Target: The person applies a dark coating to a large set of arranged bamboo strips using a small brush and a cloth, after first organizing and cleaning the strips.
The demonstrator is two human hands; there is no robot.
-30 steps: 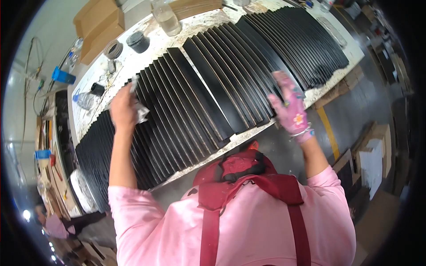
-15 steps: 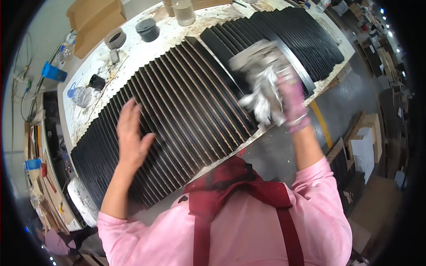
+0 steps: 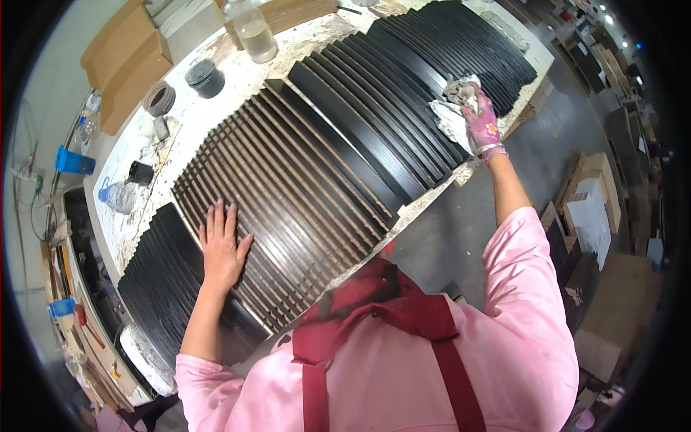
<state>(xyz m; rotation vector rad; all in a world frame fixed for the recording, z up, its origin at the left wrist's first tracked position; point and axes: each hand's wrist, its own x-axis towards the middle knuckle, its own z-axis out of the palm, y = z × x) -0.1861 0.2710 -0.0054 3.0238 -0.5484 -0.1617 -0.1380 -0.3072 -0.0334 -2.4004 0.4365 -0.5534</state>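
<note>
Many long black strips with brownish edges (image 3: 288, 187) lie side by side, overlapping, across a worktable. My bare left hand (image 3: 224, 248) rests flat on the left part of the middle group, its fingers spread and nothing in them. Beyond a narrow slit on its left is another group of black strips (image 3: 162, 252). My right hand (image 3: 484, 124), in a pink glove, grips a crumpled, stained whitish rag (image 3: 455, 119). The rag touches the strips at the right, near the table's front edge. More black strips (image 3: 461, 47) spread past it toward the far right end.
Along the table's (image 3: 237, 83) back stand a lidded dark tub (image 3: 205, 78), a round container (image 3: 158, 99), a small black cup (image 3: 140, 172) and a clear bottle of liquid (image 3: 252, 32). Cardboard (image 3: 126, 65) leans at the far left. Boards (image 3: 594, 209) stand on the floor at right.
The middle strips have shifted and tilted, showing more brown edge, and a slit has opened at their left. My left hand now lies on them. My right hand has carried the rag rightward.
</note>
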